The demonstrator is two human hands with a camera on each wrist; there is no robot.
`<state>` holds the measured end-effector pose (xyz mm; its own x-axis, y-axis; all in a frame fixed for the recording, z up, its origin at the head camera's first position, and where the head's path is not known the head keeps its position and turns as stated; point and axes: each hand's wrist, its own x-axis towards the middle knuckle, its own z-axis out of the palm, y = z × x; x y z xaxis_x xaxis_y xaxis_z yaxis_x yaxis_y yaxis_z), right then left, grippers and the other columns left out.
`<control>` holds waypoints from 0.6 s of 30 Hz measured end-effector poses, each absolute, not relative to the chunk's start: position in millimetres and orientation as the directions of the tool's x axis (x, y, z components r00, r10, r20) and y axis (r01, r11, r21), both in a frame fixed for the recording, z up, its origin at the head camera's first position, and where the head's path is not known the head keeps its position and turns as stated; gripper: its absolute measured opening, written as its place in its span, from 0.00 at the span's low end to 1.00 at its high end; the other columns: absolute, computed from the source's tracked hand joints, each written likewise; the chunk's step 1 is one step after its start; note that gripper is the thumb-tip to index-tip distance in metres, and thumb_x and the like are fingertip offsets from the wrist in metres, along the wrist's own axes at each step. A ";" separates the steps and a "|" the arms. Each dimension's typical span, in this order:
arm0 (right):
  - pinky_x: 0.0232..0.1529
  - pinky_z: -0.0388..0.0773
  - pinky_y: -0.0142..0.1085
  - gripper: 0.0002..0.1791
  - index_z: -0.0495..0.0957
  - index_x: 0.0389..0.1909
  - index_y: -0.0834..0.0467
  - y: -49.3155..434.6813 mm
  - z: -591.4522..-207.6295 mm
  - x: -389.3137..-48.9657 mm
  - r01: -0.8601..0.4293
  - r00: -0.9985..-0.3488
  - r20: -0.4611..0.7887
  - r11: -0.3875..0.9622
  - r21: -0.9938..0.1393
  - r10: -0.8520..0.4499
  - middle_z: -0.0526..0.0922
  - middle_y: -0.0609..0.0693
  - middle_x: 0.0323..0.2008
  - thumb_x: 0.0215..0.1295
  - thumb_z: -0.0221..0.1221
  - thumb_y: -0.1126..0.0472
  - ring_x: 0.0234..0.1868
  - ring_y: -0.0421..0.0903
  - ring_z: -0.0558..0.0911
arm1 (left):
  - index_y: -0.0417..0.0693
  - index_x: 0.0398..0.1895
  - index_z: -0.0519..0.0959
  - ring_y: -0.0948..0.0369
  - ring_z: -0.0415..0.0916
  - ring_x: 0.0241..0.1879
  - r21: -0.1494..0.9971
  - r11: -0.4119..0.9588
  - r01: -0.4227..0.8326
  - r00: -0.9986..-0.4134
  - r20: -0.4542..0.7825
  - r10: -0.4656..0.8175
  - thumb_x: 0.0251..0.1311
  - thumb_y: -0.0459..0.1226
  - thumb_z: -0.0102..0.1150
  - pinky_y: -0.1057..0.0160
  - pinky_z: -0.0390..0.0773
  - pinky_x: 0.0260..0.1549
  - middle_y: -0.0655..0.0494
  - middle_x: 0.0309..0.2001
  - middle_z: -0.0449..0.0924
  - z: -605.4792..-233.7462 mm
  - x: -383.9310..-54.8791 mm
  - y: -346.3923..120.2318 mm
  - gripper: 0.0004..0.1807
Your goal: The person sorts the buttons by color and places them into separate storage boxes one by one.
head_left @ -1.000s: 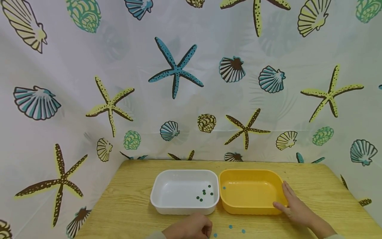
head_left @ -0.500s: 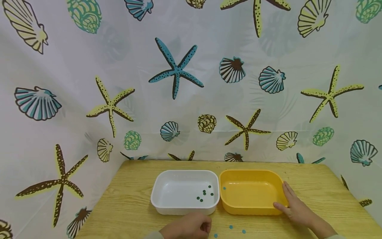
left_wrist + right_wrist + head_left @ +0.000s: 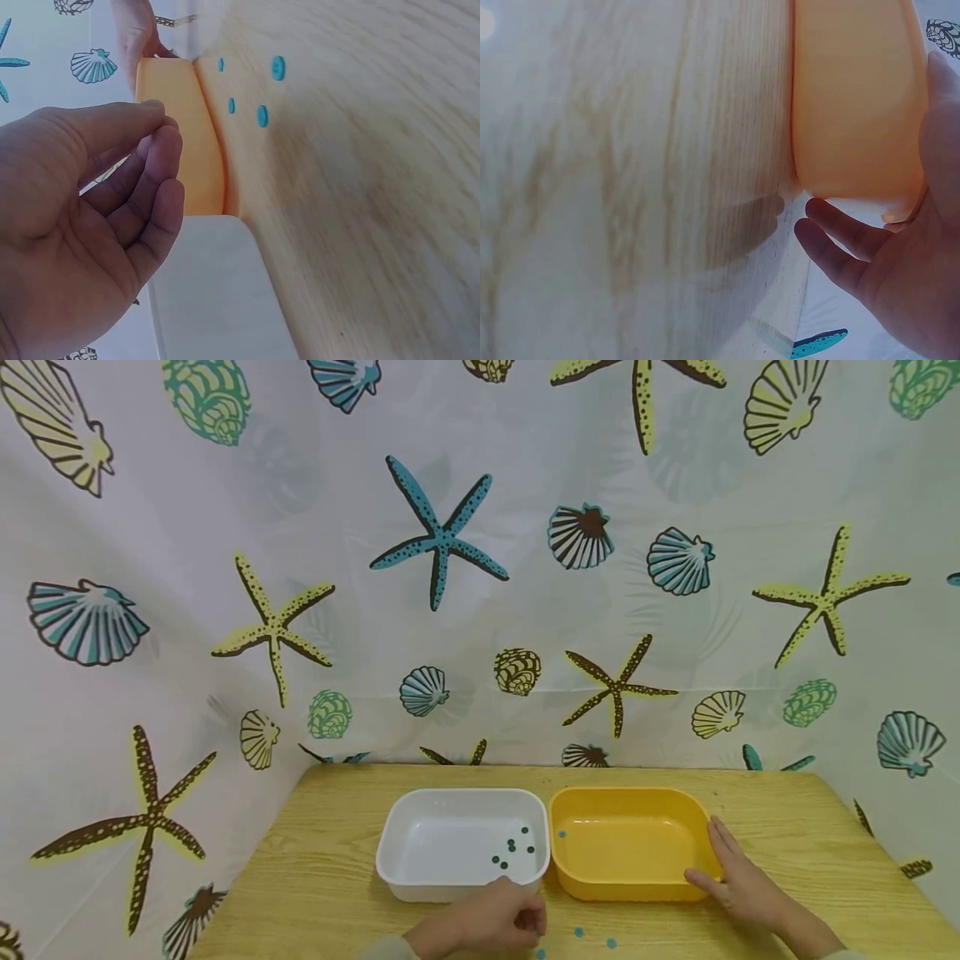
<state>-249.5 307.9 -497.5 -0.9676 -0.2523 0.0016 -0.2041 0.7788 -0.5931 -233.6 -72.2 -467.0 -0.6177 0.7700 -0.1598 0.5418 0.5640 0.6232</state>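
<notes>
My left hand (image 3: 498, 917) hovers in front of the white tray (image 3: 401, 888), thumb and index fingertips pinched together on a small blue button that the fingers hide. In the left wrist view, several blue buttons (image 3: 262, 116) lie on the table near the yellow tray (image 3: 204, 157). My right hand (image 3: 746, 885) rests at the yellow tray's right end, its straight fingers along the outer wall and its thumb at the front corner of the rim. One blue button (image 3: 562, 834) lies inside the yellow tray, and several dark green buttons (image 3: 512, 848) lie in the white one.
Both trays stand side by side on a wooden table (image 3: 322, 852). A white curtain (image 3: 480, 627) printed with shells and starfish rises behind the table and at both sides.
My left hand has risen and moved slightly forward and right from the table's front. The blue button that showed by its fingertips is out of sight. My right hand has stayed at the yellow tray.
</notes>
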 end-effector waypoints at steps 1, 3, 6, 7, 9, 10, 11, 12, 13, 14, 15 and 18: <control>0.60 0.46 0.64 0.53 0.35 0.69 0.77 307.6 -497.3 -249.4 -0.202 -0.968 -0.001 0.779 -0.594 -0.252 0.35 0.75 0.69 0.67 0.52 0.41 0.66 0.74 0.45 | 0.52 0.32 0.80 0.74 0.69 0.26 0.616 0.563 0.551 -0.620 -0.150 0.770 0.59 0.34 0.61 0.74 0.73 0.30 0.72 0.25 0.74 -465.1 -233.2 -70.5 0.02; 0.60 0.46 0.64 0.53 0.35 0.69 0.77 307.1 -497.0 -249.4 -0.199 -0.968 -0.004 0.778 -0.596 -0.251 0.35 0.75 0.69 0.68 0.51 0.41 0.66 0.74 0.45 | 0.51 0.31 0.80 0.73 0.69 0.26 0.623 0.565 0.541 -0.628 -0.148 0.764 0.59 0.33 0.61 0.74 0.73 0.29 0.71 0.25 0.73 -461.7 -232.6 -67.6 0.02; 0.60 0.47 0.64 0.53 0.35 0.69 0.77 307.1 -497.4 -249.9 -0.202 -0.968 -0.001 0.778 -0.595 -0.252 0.35 0.75 0.69 0.68 0.51 0.41 0.66 0.74 0.45 | 0.49 0.31 0.81 0.73 0.68 0.25 0.651 0.561 0.511 -0.637 -0.151 0.756 0.58 0.32 0.61 0.73 0.73 0.29 0.70 0.25 0.74 -458.3 -233.9 -64.4 0.02; 0.60 0.47 0.64 0.53 0.36 0.69 0.77 307.2 -497.7 -250.2 -0.202 -0.968 -0.002 0.778 -0.595 -0.252 0.35 0.75 0.69 0.68 0.51 0.41 0.66 0.74 0.45 | 0.49 0.31 0.81 0.73 0.68 0.25 0.661 0.559 0.500 -0.642 -0.151 0.752 0.58 0.32 0.62 0.73 0.73 0.29 0.70 0.25 0.74 -457.5 -234.6 -63.7 0.02; 0.60 0.46 0.64 0.52 0.36 0.68 0.77 307.6 -498.4 -250.7 -0.200 -0.968 -0.005 0.779 -0.594 -0.252 0.35 0.75 0.69 0.68 0.51 0.41 0.66 0.74 0.45 | 0.49 0.31 0.81 0.73 0.69 0.25 0.671 0.551 0.497 -0.649 -0.134 0.749 0.58 0.32 0.62 0.74 0.73 0.29 0.70 0.24 0.74 -456.0 -236.5 -62.6 0.02; 0.60 0.46 0.64 0.52 0.36 0.69 0.77 307.8 -498.8 -251.0 -0.199 -0.968 -0.007 0.780 -0.593 -0.252 0.35 0.75 0.69 0.68 0.51 0.41 0.66 0.74 0.45 | 0.49 0.31 0.81 0.73 0.69 0.25 0.672 0.545 0.501 -0.652 -0.121 0.748 0.58 0.32 0.62 0.74 0.73 0.29 0.70 0.24 0.74 -454.8 -237.4 -62.1 0.02; 0.60 0.46 0.64 0.53 0.36 0.69 0.77 308.1 -499.2 -251.2 -0.197 -0.968 -0.008 0.781 -0.593 -0.251 0.35 0.75 0.69 0.68 0.51 0.41 0.66 0.74 0.44 | 0.48 0.30 0.81 0.73 0.69 0.25 0.675 0.538 0.505 -0.656 -0.105 0.747 0.58 0.32 0.62 0.74 0.73 0.29 0.70 0.24 0.74 -453.6 -238.3 -61.6 0.02; 0.60 0.46 0.64 0.53 0.36 0.69 0.77 308.4 -499.6 -251.5 -0.197 -0.968 -0.009 0.782 -0.592 -0.250 0.35 0.75 0.69 0.68 0.51 0.41 0.66 0.74 0.44 | 0.48 0.30 0.80 0.73 0.70 0.25 0.680 0.531 0.505 -0.660 -0.093 0.746 0.58 0.32 0.63 0.74 0.73 0.29 0.70 0.24 0.74 -452.0 -239.3 -61.2 0.02; 0.60 0.46 0.64 0.53 0.36 0.69 0.77 308.7 -500.0 -251.8 -0.197 -0.968 -0.009 0.781 -0.592 -0.250 0.35 0.75 0.69 0.68 0.51 0.41 0.66 0.74 0.44 | 0.48 0.30 0.80 0.73 0.70 0.25 0.679 0.526 0.512 -0.661 -0.079 0.746 0.58 0.32 0.63 0.74 0.73 0.29 0.70 0.24 0.74 -450.8 -240.3 -60.8 0.03; 0.60 0.46 0.64 0.53 0.36 0.69 0.77 309.0 -500.3 -251.9 -0.199 -0.968 -0.006 0.781 -0.593 -0.251 0.35 0.75 0.69 0.68 0.51 0.41 0.66 0.73 0.44 | 0.48 0.29 0.80 0.74 0.70 0.25 0.676 0.520 0.522 -0.661 -0.064 0.747 0.58 0.32 0.63 0.74 0.73 0.29 0.70 0.24 0.74 -449.4 -241.2 -60.3 0.03; 0.60 0.46 0.64 0.52 0.36 0.69 0.77 309.3 -500.6 -252.1 -0.200 -0.968 -0.004 0.780 -0.592 -0.251 0.35 0.75 0.69 0.68 0.51 0.41 0.66 0.73 0.44 | 0.49 0.29 0.80 0.74 0.70 0.25 0.673 0.515 0.531 -0.660 -0.053 0.749 0.57 0.32 0.63 0.74 0.73 0.29 0.71 0.24 0.74 -448.3 -241.9 -59.9 0.03; 0.60 0.47 0.64 0.52 0.36 0.68 0.77 310.2 -501.0 -252.5 -0.206 -0.967 0.002 0.780 -0.591 -0.254 0.35 0.76 0.69 0.68 0.52 0.42 0.66 0.74 0.45 | 0.48 0.29 0.80 0.74 0.70 0.26 0.670 0.502 0.546 -0.656 -0.030 0.754 0.57 0.31 0.63 0.74 0.73 0.29 0.70 0.25 0.74 -446.5 -244.3 -58.4 0.04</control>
<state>-252.5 310.2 -501.0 -0.9673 -0.2535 0.0018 -0.2055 0.7799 -0.5912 -244.3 -58.4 -446.5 -0.6562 0.7540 -0.0300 0.5463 0.5021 0.6704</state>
